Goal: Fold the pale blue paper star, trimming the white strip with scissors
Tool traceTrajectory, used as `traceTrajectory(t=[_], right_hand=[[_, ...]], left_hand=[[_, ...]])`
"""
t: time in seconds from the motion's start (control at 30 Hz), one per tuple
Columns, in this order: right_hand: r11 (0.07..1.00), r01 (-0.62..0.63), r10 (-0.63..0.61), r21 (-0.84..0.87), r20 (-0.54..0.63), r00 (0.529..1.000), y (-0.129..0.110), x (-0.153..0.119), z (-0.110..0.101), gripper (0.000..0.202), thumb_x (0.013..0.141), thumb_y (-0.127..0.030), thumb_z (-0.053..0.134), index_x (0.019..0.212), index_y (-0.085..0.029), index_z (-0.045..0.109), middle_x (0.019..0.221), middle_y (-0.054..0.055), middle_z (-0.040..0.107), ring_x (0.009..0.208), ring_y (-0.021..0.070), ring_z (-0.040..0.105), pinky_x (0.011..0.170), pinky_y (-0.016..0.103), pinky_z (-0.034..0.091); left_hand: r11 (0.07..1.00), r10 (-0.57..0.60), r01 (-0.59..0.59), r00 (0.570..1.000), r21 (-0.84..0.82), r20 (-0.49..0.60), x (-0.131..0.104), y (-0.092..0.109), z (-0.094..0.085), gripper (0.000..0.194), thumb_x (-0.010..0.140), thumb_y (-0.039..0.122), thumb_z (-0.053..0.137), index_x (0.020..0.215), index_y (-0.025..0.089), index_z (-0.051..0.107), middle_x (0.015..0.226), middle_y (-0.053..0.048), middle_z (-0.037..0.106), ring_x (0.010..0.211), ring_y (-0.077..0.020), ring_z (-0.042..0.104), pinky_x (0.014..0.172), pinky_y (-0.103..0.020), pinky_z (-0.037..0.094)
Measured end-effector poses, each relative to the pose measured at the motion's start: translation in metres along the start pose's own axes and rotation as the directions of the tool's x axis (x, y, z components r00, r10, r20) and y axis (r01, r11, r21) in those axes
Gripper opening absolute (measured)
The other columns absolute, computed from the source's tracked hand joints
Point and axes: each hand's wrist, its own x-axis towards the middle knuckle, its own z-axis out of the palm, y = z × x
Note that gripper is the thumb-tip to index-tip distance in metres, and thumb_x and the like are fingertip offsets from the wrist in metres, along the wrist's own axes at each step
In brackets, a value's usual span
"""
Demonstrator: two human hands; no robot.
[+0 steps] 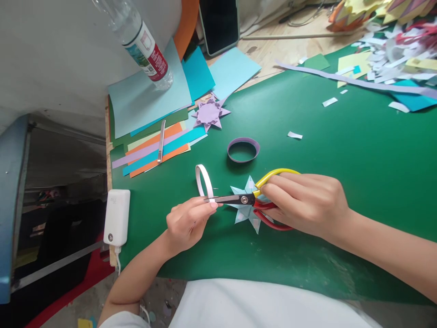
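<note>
Pointing left, the scissors [244,199] extend crosswise.

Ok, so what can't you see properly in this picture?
Head view:
- Light blue star: partly hidden by scissors and right hand.
- White ring: pinched part hidden by left hand.
- Bottle: top cut off by upper edge; label's small print unreadable.
- Long purple strip: cut off by right edge.

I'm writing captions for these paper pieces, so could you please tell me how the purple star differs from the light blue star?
The purple star has a ruffled rim around its centre; the light blue star has pale patches on its points. The purple star is uncovered, while the light blue star is partly hidden by the scissors. Both are many-pointed paper shapes.
</note>
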Motion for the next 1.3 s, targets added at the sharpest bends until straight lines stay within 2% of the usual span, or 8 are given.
traceTrajectory(t=[0.27,0.47,0.6,0.8,0.93,1.1,1.2,1.3], right_hand=[[1.0,-0.011,0.011,-0.012,0.037,0.999,0.001,-0.001,0.0,0.021,0.083,-0.013,0.054,0.063,-0.019,0.048,0.057,-0.005,0.056,0.052,0.007,0.046,0.049,0.024,0.026],[1.0,-0.021,0.021,-0.005,0.08,0.997,0.003,0.0,0.0,0.019,0.074,-0.003,0.047,0.064,-0.018,0.048,0.056,-0.005,0.058,0.051,0.0072,0.048,0.047,0.024,0.026],[1.0,-0.025,0.023,0.011,0.114,0.993,0.004,0.0,0.001,0.019,0.071,-0.002,0.045,0.063,-0.018,0.05,0.056,-0.004,0.06,0.05,0.0079,0.048,0.046,0.024,0.026],[0.993,-0.117,0.118,-0.014,0.162,0.98,-0.001,0.0,0.0,0.026,0.071,-0.006,0.049,0.057,-0.026,0.059,0.057,-0.005,0.063,0.049,0.0121,0.045,0.046,0.03,0.026],[0.983,-0.172,0.181,-0.06,0.205,0.962,-0.004,-0.003,-0.002,0.029,0.071,-0.009,0.051,0.056,-0.031,0.062,0.054,-0.006,0.061,0.05,0.0133,0.045,0.046,0.033,0.025],[0.959,-0.277,0.282,-0.057,0.226,0.932,0.001,-0.002,-0.001,0.029,0.081,-0.023,0.049,0.059,-0.034,0.064,0.054,-0.004,0.061,0.05,0.0146,0.046,0.046,0.034,0.021],[0.929,-0.356,0.369,-0.097,0.226,0.901,0.007,0.001,-0.001,0.028,0.085,-0.03,0.048,0.063,-0.032,0.065,0.054,0.0,0.06,0.051,0.0148,0.049,0.046,0.033,0.021],[0.895,-0.405,0.439,-0.188,0.202,0.875,0.016,0.002,-0.001,0.025,0.086,-0.036,0.048,0.068,-0.027,0.064,0.053,0.003,0.059,0.05,0.0144,0.048,0.043,0.031,0.021]], left_hand=[[0.999,-0.017,0.016,1.0,0.028,0.02,0.0,0.0,0.0,0.034,0.084,0.0,0.061,0.113,0.017,0.058,0.089,-0.004,0.075,0.09,-0.0159,0.074,0.069,-0.021,0.062],[0.997,-0.028,0.025,0.998,0.069,0.051,0.0,0.0,-0.001,0.032,0.086,0.003,0.06,0.113,0.019,0.058,0.09,-0.004,0.076,0.089,-0.0158,0.074,0.07,-0.021,0.062],[0.995,-0.032,0.024,0.997,0.099,0.076,-0.001,0.0,-0.002,0.03,0.087,0.004,0.058,0.114,0.019,0.058,0.091,-0.004,0.076,0.091,-0.0154,0.074,0.072,-0.02,0.062],[0.989,-0.01,0.002,0.998,0.147,0.058,-0.001,-0.001,-0.001,0.029,0.088,0.003,0.058,0.113,0.018,0.058,0.089,-0.004,0.075,0.091,-0.0154,0.074,0.071,-0.02,0.062],[0.992,0.024,-0.029,0.999,0.123,0.045,0.003,-0.001,-0.002,0.018,0.088,0.001,0.055,0.097,0.015,0.061,0.091,-0.006,0.076,0.089,-0.0149,0.075,0.07,-0.017,0.06],[0.995,0.04,-0.045,0.998,0.088,0.054,0.004,0.002,0.0,0.02,0.086,-0.002,0.054,0.094,0.016,0.06,0.094,-0.008,0.076,0.09,-0.0157,0.074,0.072,-0.02,0.062],[0.974,0.094,-0.107,0.993,0.198,0.074,0.001,0.0,0.0,0.017,0.084,-0.001,0.058,0.092,0.013,0.061,0.092,-0.012,0.076,0.088,-0.0179,0.075,0.073,-0.022,0.061],[0.89,0.131,-0.152,0.988,0.431,0.078,0.0,-0.009,-0.003,0.017,0.082,0.002,0.064,0.095,0.014,0.064,0.094,-0.011,0.076,0.088,-0.0185,0.074,0.076,-0.024,0.06]])
